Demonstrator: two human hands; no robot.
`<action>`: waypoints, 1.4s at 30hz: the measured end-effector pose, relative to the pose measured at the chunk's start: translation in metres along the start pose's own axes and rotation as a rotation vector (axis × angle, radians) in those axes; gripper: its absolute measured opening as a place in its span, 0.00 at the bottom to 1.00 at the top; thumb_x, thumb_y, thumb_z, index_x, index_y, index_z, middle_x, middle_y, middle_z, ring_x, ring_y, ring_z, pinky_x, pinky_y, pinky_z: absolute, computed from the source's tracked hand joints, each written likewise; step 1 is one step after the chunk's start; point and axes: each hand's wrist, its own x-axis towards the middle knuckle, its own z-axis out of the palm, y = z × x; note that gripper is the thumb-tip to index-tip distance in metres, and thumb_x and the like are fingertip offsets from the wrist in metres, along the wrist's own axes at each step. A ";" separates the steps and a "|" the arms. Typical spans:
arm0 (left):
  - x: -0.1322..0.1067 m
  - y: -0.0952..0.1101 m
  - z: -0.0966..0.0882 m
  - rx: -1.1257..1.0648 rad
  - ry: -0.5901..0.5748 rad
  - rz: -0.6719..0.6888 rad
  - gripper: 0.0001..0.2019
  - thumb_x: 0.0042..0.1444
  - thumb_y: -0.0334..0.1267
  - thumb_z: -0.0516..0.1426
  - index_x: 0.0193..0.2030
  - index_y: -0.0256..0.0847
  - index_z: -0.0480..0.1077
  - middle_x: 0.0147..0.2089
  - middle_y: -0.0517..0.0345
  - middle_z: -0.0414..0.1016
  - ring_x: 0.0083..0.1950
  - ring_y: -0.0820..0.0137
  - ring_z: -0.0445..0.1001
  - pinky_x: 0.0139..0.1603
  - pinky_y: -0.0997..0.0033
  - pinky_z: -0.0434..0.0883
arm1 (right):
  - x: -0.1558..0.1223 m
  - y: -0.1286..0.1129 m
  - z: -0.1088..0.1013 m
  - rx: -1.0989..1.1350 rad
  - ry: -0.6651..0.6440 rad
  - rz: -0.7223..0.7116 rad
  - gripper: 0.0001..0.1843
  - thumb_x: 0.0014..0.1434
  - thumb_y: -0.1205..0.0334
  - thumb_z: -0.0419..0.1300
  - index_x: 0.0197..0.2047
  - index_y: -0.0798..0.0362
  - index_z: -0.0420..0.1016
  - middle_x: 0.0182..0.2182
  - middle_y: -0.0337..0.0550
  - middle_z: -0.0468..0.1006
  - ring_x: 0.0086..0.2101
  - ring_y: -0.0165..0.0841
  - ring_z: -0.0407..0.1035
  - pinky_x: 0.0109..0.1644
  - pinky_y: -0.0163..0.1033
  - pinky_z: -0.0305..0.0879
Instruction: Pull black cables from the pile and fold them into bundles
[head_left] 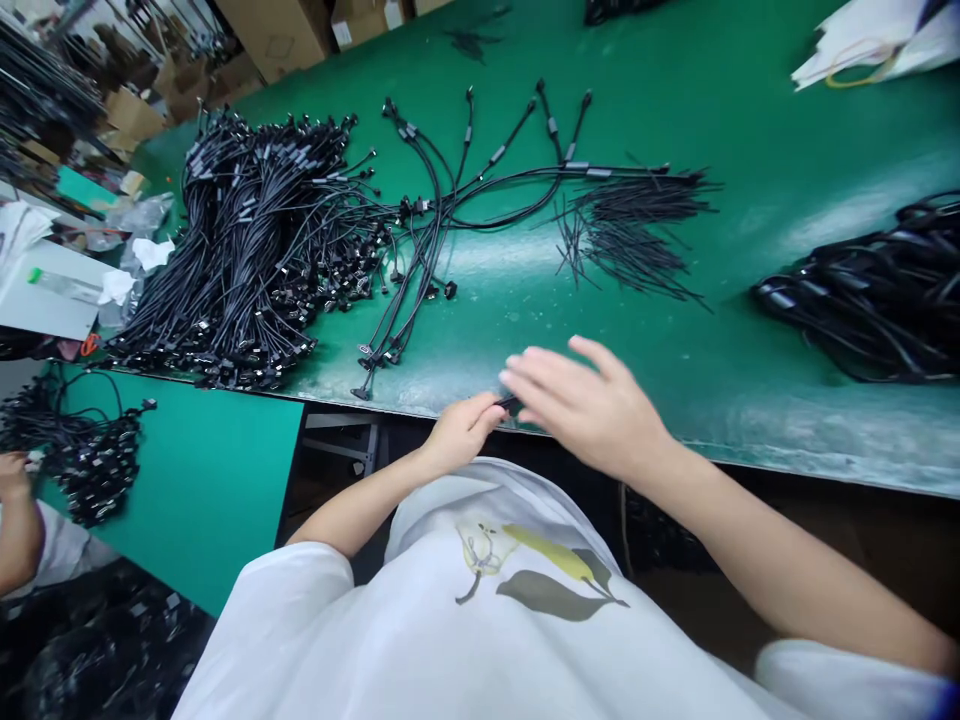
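While our left hand [465, 430] pinches a black piece [510, 403], our right hand [589, 410] loosely spread beside it, cardboard box [276, 40] well beyond both, contents hidden

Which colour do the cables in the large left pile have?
The cables are black, with grey bands, best seen in the head view.

The cables [251, 225] are black, the table [720, 400] green.

No text can be read: the white label [343, 34] on a cardboard box [369, 25], the faint square mark [280, 47] on the larger carton [262, 22] beside it, and the grey bands [598, 172] around black cables [259, 235] are too small or blurred.
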 end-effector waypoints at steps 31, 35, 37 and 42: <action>0.018 0.010 0.008 -0.358 -0.034 -0.080 0.20 0.60 0.55 0.53 0.34 0.38 0.65 0.22 0.68 0.54 0.23 0.78 0.55 0.25 0.76 0.55 | 0.018 0.213 -0.012 -0.339 -0.161 0.617 0.15 0.63 0.64 0.51 0.44 0.60 0.78 0.50 0.59 0.72 0.45 0.45 0.64 0.47 0.46 0.59; 0.018 0.015 0.011 -0.511 0.042 -0.107 0.20 0.57 0.55 0.58 0.33 0.37 0.65 0.21 0.69 0.53 0.22 0.80 0.53 0.24 0.77 0.54 | 0.015 0.212 -0.015 -0.396 -0.109 0.546 0.15 0.64 0.63 0.49 0.39 0.60 0.75 0.44 0.60 0.73 0.40 0.43 0.64 0.42 0.46 0.59; 0.020 0.019 0.015 -0.576 0.073 -0.130 0.21 0.54 0.55 0.60 0.32 0.36 0.65 0.21 0.70 0.52 0.21 0.81 0.52 0.23 0.77 0.53 | 0.010 0.186 -0.019 -0.340 -0.001 0.581 0.15 0.65 0.61 0.49 0.38 0.57 0.75 0.41 0.58 0.74 0.38 0.41 0.65 0.41 0.45 0.59; 0.027 0.023 0.027 -0.682 0.029 -0.127 0.23 0.53 0.55 0.61 0.42 0.36 0.65 0.23 0.70 0.54 0.21 0.81 0.54 0.23 0.78 0.55 | -0.010 0.076 -0.006 0.374 -0.078 0.610 0.11 0.64 0.56 0.54 0.37 0.52 0.74 0.34 0.43 0.77 0.34 0.34 0.70 0.39 0.39 0.64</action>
